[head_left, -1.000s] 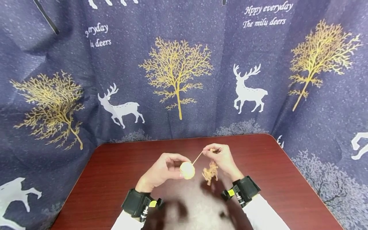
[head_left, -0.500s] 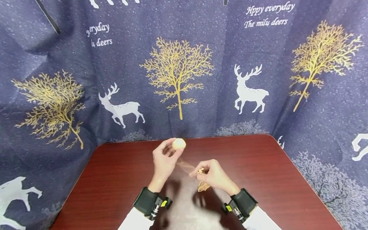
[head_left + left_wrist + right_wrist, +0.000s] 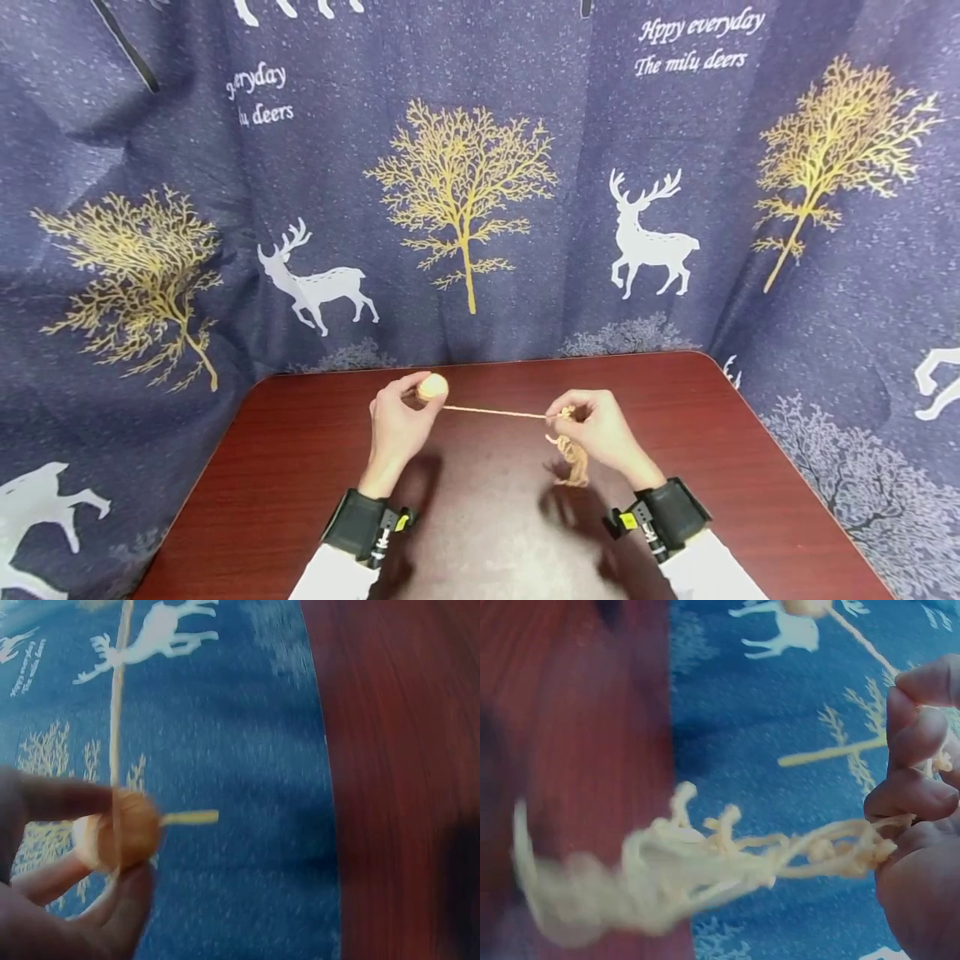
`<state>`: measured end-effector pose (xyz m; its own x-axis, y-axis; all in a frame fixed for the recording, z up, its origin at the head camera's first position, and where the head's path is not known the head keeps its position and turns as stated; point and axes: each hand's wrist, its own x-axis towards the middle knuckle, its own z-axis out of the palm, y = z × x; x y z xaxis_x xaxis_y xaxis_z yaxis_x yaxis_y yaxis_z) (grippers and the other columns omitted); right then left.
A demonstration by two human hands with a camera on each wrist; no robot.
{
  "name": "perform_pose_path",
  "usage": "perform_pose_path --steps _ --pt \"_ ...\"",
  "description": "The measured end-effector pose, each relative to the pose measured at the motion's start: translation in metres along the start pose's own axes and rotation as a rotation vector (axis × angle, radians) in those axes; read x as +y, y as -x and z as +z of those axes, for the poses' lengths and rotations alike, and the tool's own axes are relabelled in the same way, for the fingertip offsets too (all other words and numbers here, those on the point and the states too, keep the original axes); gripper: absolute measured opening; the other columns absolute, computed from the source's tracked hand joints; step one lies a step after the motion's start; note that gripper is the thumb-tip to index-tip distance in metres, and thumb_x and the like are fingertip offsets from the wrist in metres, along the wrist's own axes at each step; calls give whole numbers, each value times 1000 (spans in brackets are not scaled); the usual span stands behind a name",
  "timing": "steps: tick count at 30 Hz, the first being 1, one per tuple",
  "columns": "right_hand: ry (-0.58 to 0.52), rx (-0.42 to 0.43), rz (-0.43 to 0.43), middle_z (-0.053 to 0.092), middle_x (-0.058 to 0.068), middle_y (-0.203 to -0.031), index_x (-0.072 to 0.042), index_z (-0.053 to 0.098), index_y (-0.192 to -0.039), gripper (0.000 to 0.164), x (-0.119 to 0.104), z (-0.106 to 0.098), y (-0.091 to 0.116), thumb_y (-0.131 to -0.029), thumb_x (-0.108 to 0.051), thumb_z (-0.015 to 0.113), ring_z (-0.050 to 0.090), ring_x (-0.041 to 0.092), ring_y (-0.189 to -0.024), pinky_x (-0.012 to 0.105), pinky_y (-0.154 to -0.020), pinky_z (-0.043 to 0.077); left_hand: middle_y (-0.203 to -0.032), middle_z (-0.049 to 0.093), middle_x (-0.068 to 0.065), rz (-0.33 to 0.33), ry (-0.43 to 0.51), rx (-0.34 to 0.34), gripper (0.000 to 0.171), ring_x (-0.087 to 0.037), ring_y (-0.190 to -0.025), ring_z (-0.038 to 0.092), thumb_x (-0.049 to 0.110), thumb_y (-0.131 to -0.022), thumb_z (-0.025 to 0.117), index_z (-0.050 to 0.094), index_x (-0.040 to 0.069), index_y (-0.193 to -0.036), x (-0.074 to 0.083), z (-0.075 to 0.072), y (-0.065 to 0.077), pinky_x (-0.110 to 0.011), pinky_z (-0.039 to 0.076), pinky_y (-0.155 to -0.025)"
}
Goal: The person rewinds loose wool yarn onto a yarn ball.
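Note:
My left hand (image 3: 396, 423) pinches a small round ball of cream-coloured cord (image 3: 432, 387) between fingers and thumb, above the far left part of the table. A straight length of cord (image 3: 495, 412) runs from the ball across to my right hand (image 3: 603, 435), whose thumb and forefinger pinch it. In the left wrist view the cord passes over the face of the wound ball (image 3: 139, 832). Below my right palm hangs a tangled bundle of the same cord (image 3: 697, 870), with looped and knotted strands. Its upper end tucks under the curled fingers (image 3: 911, 795).
Both hands are over a reddish-brown table (image 3: 300, 467) with a glossy light patch in front. A blue curtain (image 3: 525, 317) printed with deer and gold trees hangs behind and at both sides. A wrist camera on a black strap (image 3: 356, 523) sits on each forearm.
My left hand moved the ball up and away, then left, while my right hand dipped and then went right. The cord between them, slack and blurred half a second ago, is now straight and longer.

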<state>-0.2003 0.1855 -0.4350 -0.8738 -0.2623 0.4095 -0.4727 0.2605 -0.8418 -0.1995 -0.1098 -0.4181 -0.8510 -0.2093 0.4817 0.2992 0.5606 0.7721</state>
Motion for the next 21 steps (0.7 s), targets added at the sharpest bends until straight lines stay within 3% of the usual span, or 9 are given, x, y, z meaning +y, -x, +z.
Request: perform_pose_path --steps 2,4,9,13,18,21 --pt "12 47 0 62 8 -59 -5 75 -88 11 -1 -7 -2 -81 4 77 43 2 -43 21 -35 34 -91 77 -8 -17 -18 -110 35 -21 -74 72 8 -73 87 78 6 -107 -4 -6 0 -37 56 -72" --pt "21 101 6 60 6 -56 -6 75 -87 12 -4 -12 -5 -81 4 77 42 2 -42 20 -35 33 -91 76 -7 -47 27 -270 32 -19 -76 72 6 -74 86 78 5 -105 -5 -12 1 -33 57 -71" --pt "37 244 13 62 11 -60 2 73 -85 7 -14 -19 -11 -81 8 74 44 2 -44 19 -37 34 -92 75 -8 -120 261 -694 27 -17 -82 70 4 -78 83 77 3 -105 -8 -22 3 -28 58 -74" --pt "47 318 47 64 10 -63 3 75 -88 6 -11 -20 -12 -83 6 76 45 2 -44 19 -39 37 -97 75 -11 -90 451 -922 30 -14 -86 70 0 -82 78 73 -5 -111 -9 -29 4 -28 58 -79" --pt "46 350 88 65 3 -67 -2 77 -89 7 13 -14 -14 -83 -3 80 42 4 -46 20 -42 34 -107 74 -15 -41 779 -1084 34 -17 -94 70 -6 -87 69 64 -16 -120 -8 -32 1 -32 59 -85" --pt "57 249 109 68 6 -71 -3 77 -88 4 25 -8 -12 -84 -3 77 53 8 -49 25 -44 46 -109 74 -14 -59 871 -1037 35 -18 -96 71 -8 -88 68 62 -16 -121 -1 -30 0 -33 59 -86"
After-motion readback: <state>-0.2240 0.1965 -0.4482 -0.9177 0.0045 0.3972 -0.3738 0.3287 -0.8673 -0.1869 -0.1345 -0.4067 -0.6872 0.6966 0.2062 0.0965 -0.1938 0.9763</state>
